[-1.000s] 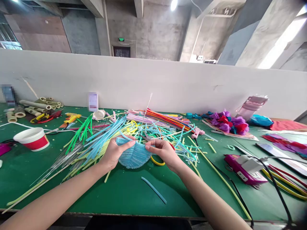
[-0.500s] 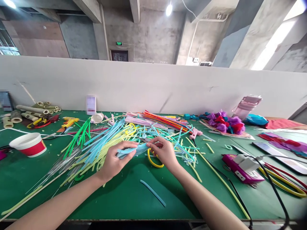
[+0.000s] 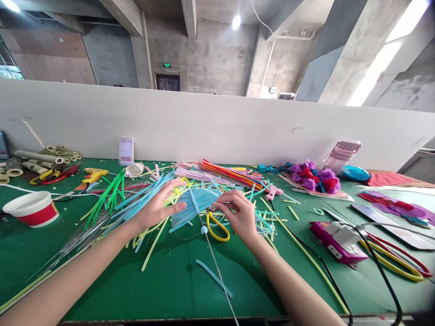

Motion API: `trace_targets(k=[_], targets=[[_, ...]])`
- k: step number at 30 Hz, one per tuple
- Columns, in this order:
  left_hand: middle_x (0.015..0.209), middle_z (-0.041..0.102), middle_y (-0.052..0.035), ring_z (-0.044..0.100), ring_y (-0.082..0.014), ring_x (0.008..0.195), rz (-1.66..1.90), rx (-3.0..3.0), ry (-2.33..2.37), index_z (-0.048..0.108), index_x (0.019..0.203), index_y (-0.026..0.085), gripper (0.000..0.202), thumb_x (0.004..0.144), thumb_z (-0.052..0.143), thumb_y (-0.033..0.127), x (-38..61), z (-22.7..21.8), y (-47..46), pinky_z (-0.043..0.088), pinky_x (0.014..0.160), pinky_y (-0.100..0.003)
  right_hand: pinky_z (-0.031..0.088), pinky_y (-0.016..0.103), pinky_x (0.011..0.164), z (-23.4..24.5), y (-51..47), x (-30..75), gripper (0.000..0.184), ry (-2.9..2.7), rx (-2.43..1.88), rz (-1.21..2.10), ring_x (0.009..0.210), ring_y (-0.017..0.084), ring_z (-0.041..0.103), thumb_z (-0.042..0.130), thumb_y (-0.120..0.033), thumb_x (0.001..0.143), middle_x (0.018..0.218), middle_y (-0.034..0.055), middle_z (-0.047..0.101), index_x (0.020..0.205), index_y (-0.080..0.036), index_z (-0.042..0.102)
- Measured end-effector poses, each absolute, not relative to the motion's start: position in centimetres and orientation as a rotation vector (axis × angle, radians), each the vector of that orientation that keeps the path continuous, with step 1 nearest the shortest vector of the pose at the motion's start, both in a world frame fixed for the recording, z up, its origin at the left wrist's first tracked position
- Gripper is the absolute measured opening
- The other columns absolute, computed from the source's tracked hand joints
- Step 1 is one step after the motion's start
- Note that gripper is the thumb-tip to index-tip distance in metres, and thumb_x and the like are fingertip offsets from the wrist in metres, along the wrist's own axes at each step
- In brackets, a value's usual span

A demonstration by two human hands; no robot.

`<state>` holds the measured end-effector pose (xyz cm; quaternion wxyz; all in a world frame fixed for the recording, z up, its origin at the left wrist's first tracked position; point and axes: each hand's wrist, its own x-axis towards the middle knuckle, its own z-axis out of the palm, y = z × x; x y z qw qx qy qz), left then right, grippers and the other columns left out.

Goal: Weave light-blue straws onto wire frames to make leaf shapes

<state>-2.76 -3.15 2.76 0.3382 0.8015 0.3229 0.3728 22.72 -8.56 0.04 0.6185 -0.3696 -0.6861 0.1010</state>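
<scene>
1. Right hand (image 3: pixel 239 210): grip is pinched, thumb and fingertips together on the edge of the blue fan-shaped piece (image 3: pixel 190 210), so the piece sits at its 9 o'clock.
2. Left hand (image 3: pixel 159 208): grip's spread, thumb well apart from the fingers. Piece is right by it at 3 o'clock; the thumb overlaps it, but can't tell if they're touching.
3. From the piece, a thin wire (image 3: pixel 217 268) runs off toward 5 o'clock, with a little blue bead (image 3: pixel 204 230) on it.
4. Yellow-handled scissors (image 3: pixel 219 237) are near the piece, around 4 o'clock.
5. Loose blue strip (image 3: pixel 213 277) lies on the green counter (image 3: pixel 163 290), between 5 and 6 o'clock.
</scene>
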Motion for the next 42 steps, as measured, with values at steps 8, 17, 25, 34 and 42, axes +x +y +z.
trace_targets(k=[8,17,25,34,42], targets=[[0.112,0.066,-0.0052,0.062,-0.0277,0.106,0.172,2.283,0.537,0.062,0.116,0.024,0.069,0.056,0.088,0.046,1.4,7.4,0.4,0.049,0.086,-0.033,0.063,0.030,0.064,0.7,-9.3,21.9,0.008,-1.566,-0.800,0.338,0.079,0.018,0.068,0.077,-0.025,0.079,0.091,0.0051,0.065,0.084,-0.024,0.071],[0.083,0.075,-0.0011,0.070,-0.0217,0.076,0.184,1.912,0.544,0.072,0.088,0.022,0.038,0.056,0.089,0.035,1.2,7.7,-0.9,0.053,0.065,-0.028,0.063,0.033,0.077,2.1,-9.0,21.4,0.032,-1.647,-0.805,0.492,0.097,0.020,0.069,0.074,-0.029,0.082,0.112,0.0067,0.065,0.112,-0.027,0.063],[0.081,0.077,-0.0070,0.072,-0.0242,0.068,0.940,1.613,0.744,0.073,0.080,0.021,0.029,0.058,0.089,0.033,-1.5,12.6,-0.7,0.059,0.062,-0.038,0.061,0.039,0.072,8.6,-6.1,31.1,0.033,-1.787,-1.250,0.808,0.085,0.024,0.073,0.071,-0.039,0.081,0.095,0.0101,0.075,0.107,-0.019,0.072],[0.075,0.075,-0.0049,0.069,-0.0209,0.066,1.535,1.526,0.816,0.071,0.079,0.017,0.038,0.055,0.090,0.038,0.6,14.2,0.3,0.057,0.063,-0.032,0.051,0.043,0.088,12.5,-4.5,20.0,0.010,-1.472,-0.949,-0.255,0.105,0.025,0.057,0.066,-0.031,0.086,0.106,0.0081,0.063,0.089,-0.025,0.073],[0.079,0.075,-0.0040,0.068,-0.0201,0.068,1.683,1.544,0.761,0.070,0.085,0.016,0.039,0.061,0.087,0.043,0.9,13.3,0.0,0.057,0.066,-0.032,0.046,0.047,0.097,12.0,-3.0,17.4,0.009,-1.528,-0.918,-0.332,0.113,0.026,0.054,0.061,-0.022,0.090,0.115,0.0085,0.056,0.095,-0.026,0.067]])
